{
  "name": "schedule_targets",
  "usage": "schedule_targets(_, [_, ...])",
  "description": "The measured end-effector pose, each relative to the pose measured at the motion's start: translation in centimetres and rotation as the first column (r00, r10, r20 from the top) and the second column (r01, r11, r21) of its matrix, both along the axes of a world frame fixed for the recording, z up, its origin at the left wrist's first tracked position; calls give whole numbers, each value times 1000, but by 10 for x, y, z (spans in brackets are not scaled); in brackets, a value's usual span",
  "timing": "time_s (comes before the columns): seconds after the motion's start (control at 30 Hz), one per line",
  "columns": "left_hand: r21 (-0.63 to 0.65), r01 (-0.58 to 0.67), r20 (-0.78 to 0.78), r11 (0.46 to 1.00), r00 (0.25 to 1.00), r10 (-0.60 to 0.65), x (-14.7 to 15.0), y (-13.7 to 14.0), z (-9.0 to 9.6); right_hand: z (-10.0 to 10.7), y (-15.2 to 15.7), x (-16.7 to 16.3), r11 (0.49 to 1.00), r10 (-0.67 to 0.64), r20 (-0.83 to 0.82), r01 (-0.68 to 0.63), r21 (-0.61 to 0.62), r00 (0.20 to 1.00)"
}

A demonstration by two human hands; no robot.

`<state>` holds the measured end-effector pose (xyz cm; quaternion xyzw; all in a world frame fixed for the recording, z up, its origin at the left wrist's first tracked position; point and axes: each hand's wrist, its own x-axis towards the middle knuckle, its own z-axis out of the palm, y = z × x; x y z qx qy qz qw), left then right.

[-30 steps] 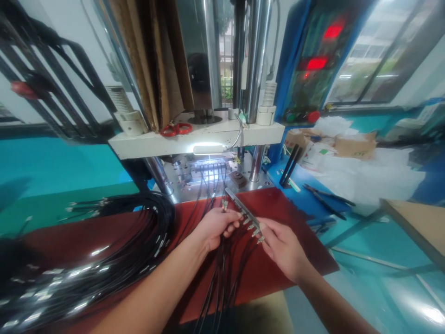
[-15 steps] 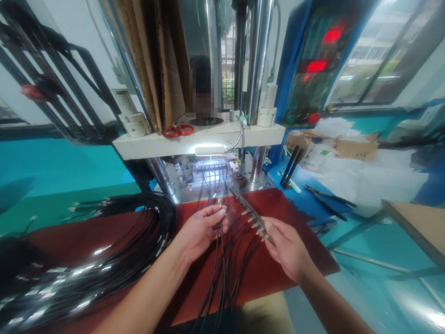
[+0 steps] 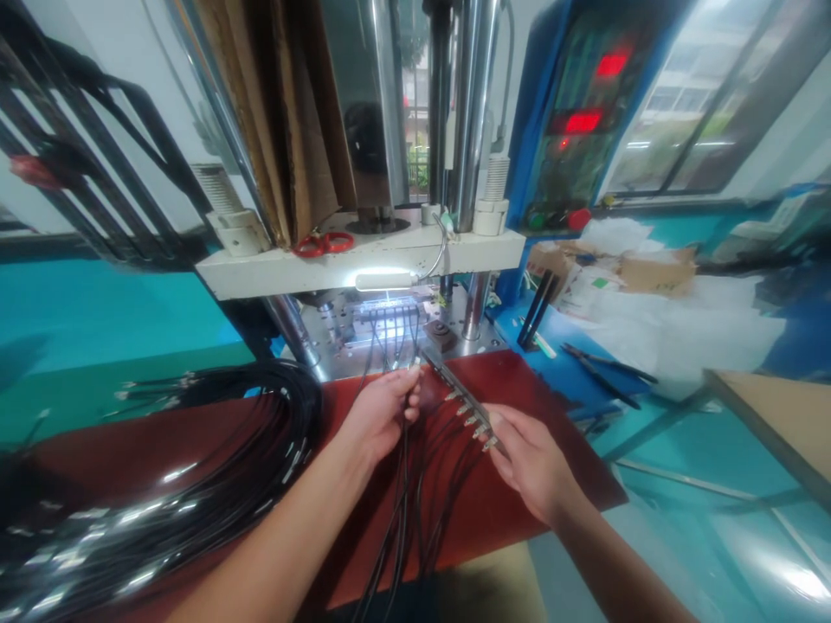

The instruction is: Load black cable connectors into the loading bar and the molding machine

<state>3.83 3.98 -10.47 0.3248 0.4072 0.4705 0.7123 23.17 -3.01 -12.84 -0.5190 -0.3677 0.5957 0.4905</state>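
Note:
Between thumb and fingers, my left hand point(image 3: 386, 411) pinches a black cable point(image 3: 403, 459) close to its small metal connector point(image 3: 416, 364). That connector is beside the far end of a narrow metal bar point(image 3: 458, 387). My right hand point(image 3: 532, 463) is closed around the near end of the bar, which slants away from me. Several cable connectors point(image 3: 477, 424) sit in a row along the bar's left edge, their black cables hanging down over the red-brown board point(image 3: 519, 510). Further back, more cables run into a brightly lit fixture point(image 3: 389, 322) in the press.
A thick bundle of black cables point(image 3: 305, 415) lies on the left. The press's white plate point(image 3: 260, 275) carries red-handled scissors point(image 3: 325, 244) and a lamp point(image 3: 384, 282). To the right are pliers point(image 3: 601, 372), a blue surface point(image 3: 571, 368) and white plastic bags point(image 3: 707, 329).
My left hand has brought the connector up to the bar's far end, its fingers curling in more. The right hand keeps its grip on the bar. The whole view has shifted slightly.

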Motion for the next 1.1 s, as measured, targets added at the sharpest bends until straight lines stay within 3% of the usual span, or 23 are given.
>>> schedule_targets(0.17, [65,24,-304,998,953,-3,10,2,-2,0,0,1,1000,20,25,-20,5,1000])
schedule_targets(0.43, [131,55,-655,990,755,45,18,0,0,-1,1,0,1000,22,1,-22,-18,1000])
schedule_targets(0.67, [251,153,-816,956,564,125,18,1,-1,-1,2,1,999,30,24,-29,-15,999])
schedule_targets(0.87, [343,237,-875,909,433,217,20,2,9,-4,2,2,999,39,71,-41,21,997])
schedule_targets(1.0, [372,255,-873,893,422,244,23,3,13,-1,1,1,998,53,110,-58,37,993])
schedule_targets(1.1, [325,246,-850,913,499,169,21,5,10,2,1,0,998,51,123,-55,28,991])
